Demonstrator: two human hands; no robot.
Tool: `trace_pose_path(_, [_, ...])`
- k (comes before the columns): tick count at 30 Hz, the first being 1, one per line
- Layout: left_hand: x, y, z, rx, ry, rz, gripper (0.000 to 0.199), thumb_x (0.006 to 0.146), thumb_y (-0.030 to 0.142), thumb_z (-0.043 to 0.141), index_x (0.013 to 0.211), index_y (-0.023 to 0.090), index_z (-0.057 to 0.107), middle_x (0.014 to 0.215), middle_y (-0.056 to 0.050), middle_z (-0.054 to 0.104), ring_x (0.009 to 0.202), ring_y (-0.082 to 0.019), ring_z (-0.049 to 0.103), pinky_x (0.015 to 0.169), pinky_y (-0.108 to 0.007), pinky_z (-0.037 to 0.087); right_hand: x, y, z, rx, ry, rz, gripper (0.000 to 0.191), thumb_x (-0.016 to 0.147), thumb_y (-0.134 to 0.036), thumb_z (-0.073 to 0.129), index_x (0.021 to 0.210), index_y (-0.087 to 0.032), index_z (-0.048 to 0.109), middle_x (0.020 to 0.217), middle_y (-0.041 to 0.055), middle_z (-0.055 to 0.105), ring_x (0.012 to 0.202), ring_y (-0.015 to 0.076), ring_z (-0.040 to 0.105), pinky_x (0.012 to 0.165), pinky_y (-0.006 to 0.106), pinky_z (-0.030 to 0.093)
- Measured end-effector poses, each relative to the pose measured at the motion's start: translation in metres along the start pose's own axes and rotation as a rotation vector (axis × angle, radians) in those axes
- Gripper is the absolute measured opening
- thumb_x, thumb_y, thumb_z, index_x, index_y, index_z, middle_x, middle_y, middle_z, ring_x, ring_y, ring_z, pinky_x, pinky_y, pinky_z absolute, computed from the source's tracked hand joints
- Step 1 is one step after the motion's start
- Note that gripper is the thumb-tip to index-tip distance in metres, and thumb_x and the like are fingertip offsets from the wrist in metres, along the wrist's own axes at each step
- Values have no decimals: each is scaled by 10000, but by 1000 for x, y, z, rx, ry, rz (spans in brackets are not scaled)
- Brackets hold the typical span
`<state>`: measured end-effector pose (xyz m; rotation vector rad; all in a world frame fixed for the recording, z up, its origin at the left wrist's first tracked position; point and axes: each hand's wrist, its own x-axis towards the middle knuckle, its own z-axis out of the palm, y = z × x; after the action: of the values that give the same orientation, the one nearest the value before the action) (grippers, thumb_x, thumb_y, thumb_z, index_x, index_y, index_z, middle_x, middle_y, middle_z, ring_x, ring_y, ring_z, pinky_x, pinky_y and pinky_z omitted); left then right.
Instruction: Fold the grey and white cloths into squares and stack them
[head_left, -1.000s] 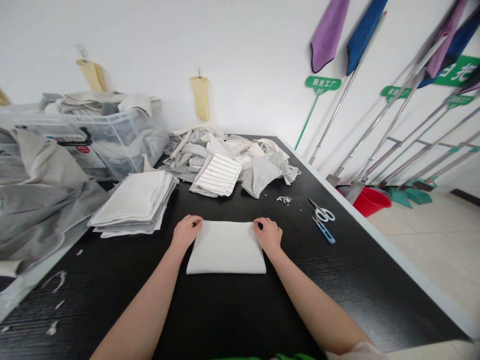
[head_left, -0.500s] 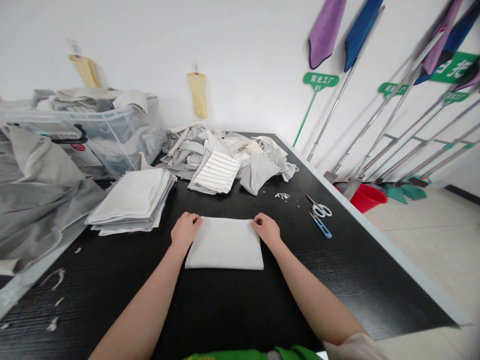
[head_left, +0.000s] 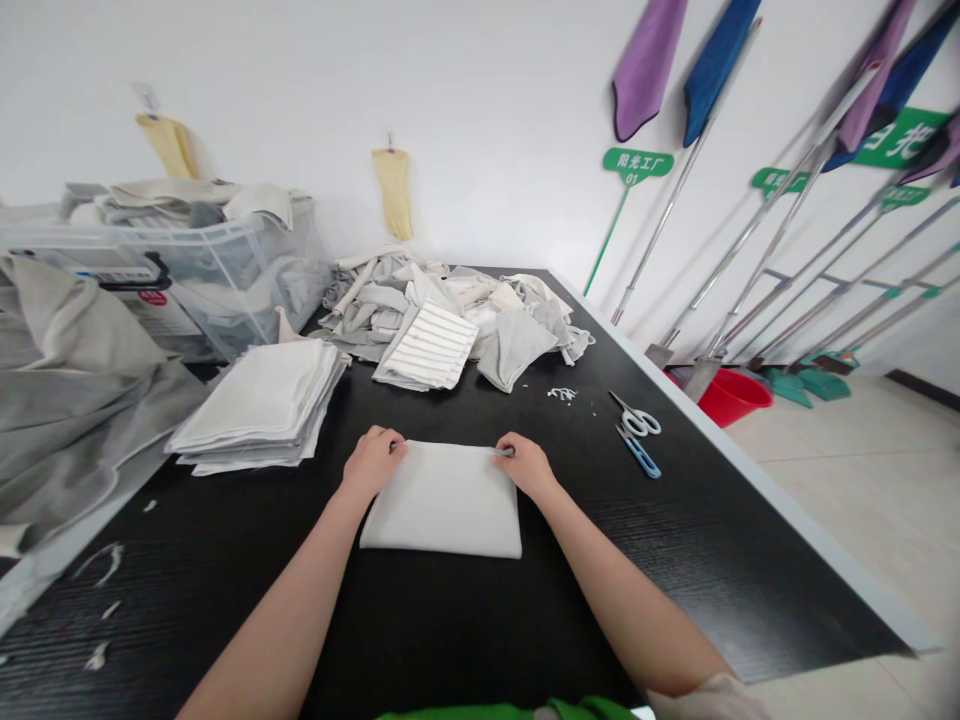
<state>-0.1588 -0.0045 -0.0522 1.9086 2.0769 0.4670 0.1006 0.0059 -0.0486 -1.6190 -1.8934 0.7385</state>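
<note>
A folded white cloth lies on the black table in front of me. My left hand pinches its far left corner, fingers closed. At the far right corner my right hand grips the cloth between thumb and fingers, with a bit of grey edge showing there. A stack of white and grey cloths sits to the left of my left hand. Beyond the cloth, a striped folded cloth rests against a loose heap of grey and cream cloths.
Scissors and a blue thread cutter lie at the right, near thread scraps. A clear plastic box of cloths stands at the back left, grey fabric before it. A red bucket is on the floor.
The far edge of the white cloth now looks slightly lifted at the right corner, and its near edge is a little closer to me. Both hands still hold it; my right hand has shifted slightly left.
</note>
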Motion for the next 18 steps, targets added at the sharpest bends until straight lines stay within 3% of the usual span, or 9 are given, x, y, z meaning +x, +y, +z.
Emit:
trace_pose_path(6, [-3, -3, 3, -103, 45, 55, 157, 726, 290, 390, 786, 213, 513, 827, -8, 536, 782, -135, 495, 689, -237, 358, -1, 8, 4, 161, -11, -20, 100, 600, -220, 537, 692, -188, 513, 612, -43, 501, 566, 93, 458, 539, 208, 350])
trace_pose_path(9, [-4, -4, 3, -230, 69, 36, 169, 739, 323, 368, 808, 219, 482, 757, 14, 542, 714, -120, 497, 635, -218, 355, -2, 7, 3, 387, -66, 12, 300, 586, -232, 562, 878, -188, 508, 638, -42, 519, 552, 92, 475, 532, 215, 374])
trace_pose_path(13, [-4, -3, 1, -429, 112, 47, 132, 722, 316, 382, 751, 203, 445, 633, 39, 481, 598, -96, 464, 560, -197, 347, -7, 0, -8, 706, -317, 97, 504, 522, -200, 625, 1011, -164, 509, 721, -3, 576, 628, 118, 528, 598, 247, 405])
trace_pose_path(16, [-6, -1, 0, -530, 99, 93, 92, 705, 276, 396, 723, 194, 432, 605, 46, 453, 571, -86, 451, 541, -188, 353, -12, -8, -15, 676, -523, 117, 417, 521, -183, 611, 934, -139, 576, 749, 22, 604, 615, 125, 536, 541, 231, 398])
trace_pose_path(18, [-7, 0, 0, -492, 48, 92, 88, 695, 263, 410, 726, 196, 456, 637, 39, 486, 609, -94, 475, 575, -198, 372, -15, -13, -17, 559, -570, 129, 275, 536, -181, 579, 803, -133, 622, 662, 10, 603, 538, 112, 514, 451, 201, 355])
